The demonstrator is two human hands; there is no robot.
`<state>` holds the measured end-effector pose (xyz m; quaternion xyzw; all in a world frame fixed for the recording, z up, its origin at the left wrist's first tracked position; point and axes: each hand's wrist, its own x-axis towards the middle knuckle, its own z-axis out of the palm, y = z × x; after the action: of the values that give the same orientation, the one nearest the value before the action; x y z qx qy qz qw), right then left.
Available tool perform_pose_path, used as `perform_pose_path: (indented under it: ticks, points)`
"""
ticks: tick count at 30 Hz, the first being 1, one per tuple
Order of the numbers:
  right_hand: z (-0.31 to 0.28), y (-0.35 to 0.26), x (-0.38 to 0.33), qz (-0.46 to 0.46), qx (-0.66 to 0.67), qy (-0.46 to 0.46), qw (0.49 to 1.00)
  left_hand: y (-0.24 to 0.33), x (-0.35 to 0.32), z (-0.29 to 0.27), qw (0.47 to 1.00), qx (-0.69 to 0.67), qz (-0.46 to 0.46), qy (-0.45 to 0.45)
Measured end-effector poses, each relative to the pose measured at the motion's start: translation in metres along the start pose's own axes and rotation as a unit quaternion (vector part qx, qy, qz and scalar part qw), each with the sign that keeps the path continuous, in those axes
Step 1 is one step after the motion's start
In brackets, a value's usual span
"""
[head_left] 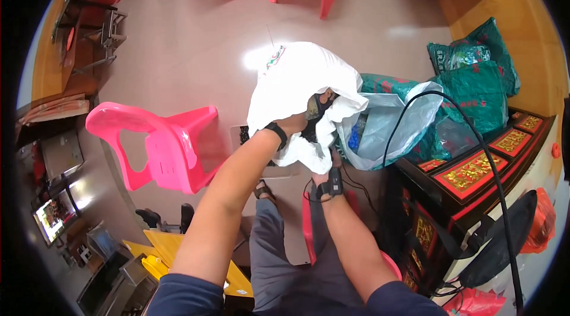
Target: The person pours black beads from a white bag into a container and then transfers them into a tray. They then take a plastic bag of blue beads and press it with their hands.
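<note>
Head view, looking down: 2 bare forearms come up from the lower edge, both wearing dark wristbands, and both meet at a big white plastic bag [297,87] held up over the floor in front of the person's knees. The left hand [295,123] is clamped on the bag's rim, fingers curled into the plastic; the right hand [330,164] is mostly buried under a white fold, so I cannot tell how it grips. The bag's mouth gapes open with something dark [317,107] showing inside, so judging by that, the bag is open and still in hand, not tied or set down. Just right sits a grey bag [392,123], green sacks [475,78] beyond, a pink chair [160,150] left.
</note>
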<state>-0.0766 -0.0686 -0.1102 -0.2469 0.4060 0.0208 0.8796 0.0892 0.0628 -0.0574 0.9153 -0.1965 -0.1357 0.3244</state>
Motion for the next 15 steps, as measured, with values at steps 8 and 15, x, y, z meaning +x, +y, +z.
perform_pose_path:
  ticks: [8, 15]
  points:
    - [-0.009, -0.007, 0.042, 0.363, 0.166, -0.176, 0.900, 0.027, -0.001, -0.032, 0.918, -0.166, -0.275, -0.234]
    - [0.015, -0.006, 0.049, 0.437, 0.209, -0.086, 0.871, 0.009, -0.013, -0.078, 0.953, -0.134, -0.167, -0.214]
